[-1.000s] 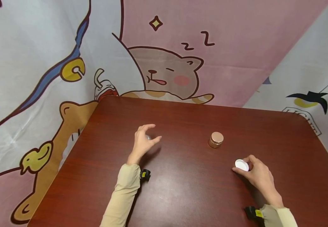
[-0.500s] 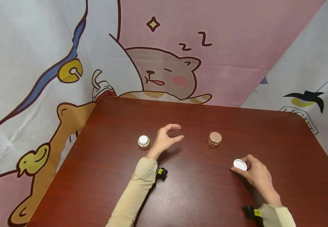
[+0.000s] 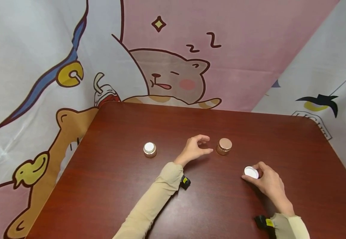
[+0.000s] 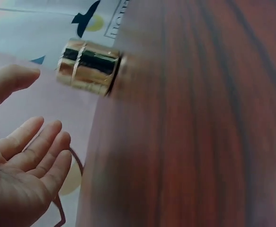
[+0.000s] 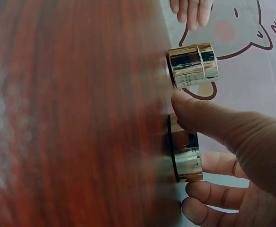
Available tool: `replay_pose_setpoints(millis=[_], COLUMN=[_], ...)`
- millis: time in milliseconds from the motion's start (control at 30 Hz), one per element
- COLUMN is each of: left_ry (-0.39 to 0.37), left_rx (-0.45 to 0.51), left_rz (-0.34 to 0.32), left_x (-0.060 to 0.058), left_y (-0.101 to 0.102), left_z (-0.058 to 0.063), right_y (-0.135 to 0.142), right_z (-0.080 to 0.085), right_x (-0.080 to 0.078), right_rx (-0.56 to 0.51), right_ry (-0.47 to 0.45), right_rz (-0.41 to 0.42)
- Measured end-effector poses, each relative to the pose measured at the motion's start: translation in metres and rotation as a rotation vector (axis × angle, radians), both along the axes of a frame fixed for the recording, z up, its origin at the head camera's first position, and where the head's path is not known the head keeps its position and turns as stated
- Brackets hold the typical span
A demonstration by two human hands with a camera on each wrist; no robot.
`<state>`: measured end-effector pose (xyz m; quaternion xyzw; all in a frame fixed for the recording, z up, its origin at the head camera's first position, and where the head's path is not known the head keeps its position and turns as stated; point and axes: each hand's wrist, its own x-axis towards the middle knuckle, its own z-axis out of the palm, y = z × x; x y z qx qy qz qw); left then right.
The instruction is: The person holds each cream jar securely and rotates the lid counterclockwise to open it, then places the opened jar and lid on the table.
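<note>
Left grip (image 3: 194, 148) faces a copper-topped jar (image 3: 224, 146) (white-topped jar (image 3: 150, 150) stands apart).

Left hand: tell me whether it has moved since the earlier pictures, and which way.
Yes. In the head view, the left hand has moved right, away from the white-topped jar and toward the gold-lidded jar.

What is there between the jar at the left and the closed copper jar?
The left hand is between them, touching neither jar; the head view shows this.
</note>
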<state>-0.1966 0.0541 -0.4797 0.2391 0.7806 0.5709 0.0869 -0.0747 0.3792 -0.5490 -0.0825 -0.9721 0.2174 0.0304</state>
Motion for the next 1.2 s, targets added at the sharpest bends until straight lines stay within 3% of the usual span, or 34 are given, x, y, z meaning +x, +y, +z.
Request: replay_pose_setpoints(millis=[300,567,667,833,900,1200], left_ry=[-0.037,-0.045,-0.003,0.078,0.098,0.138], left_rx=[-0.068,-0.118,-0.164,-0.307,-0.352,-0.373], left_rz=[-0.012,-0.029,-0.031,-0.012,0.001,0.029], left_x=[-0.001,-0.002,-0.008,-0.024,-0.029,-0.034], left_y=[0.027,0.040,0.051,0.073,0.078,0.081], left_z=[0.000,-0.001,-0.012,-0.046,-0.055,-0.064], right_y=[-0.005,-0.005,-0.002,-0.002,-0.002,0.000], right_z=[0.007,0.003,0.001,0.000,0.000,-0.001], right_x=[0.001,0.000,0.001,0.002,0.002,0.001], right_rx=[0.012,0.014,0.011,0.004,0.009,0.010], right_ry=[-0.009,0.008,0.008,0.013,0.020,0.050], right_rz=[-0.011,0.002,0.000,-0.001,0.000,0.009])
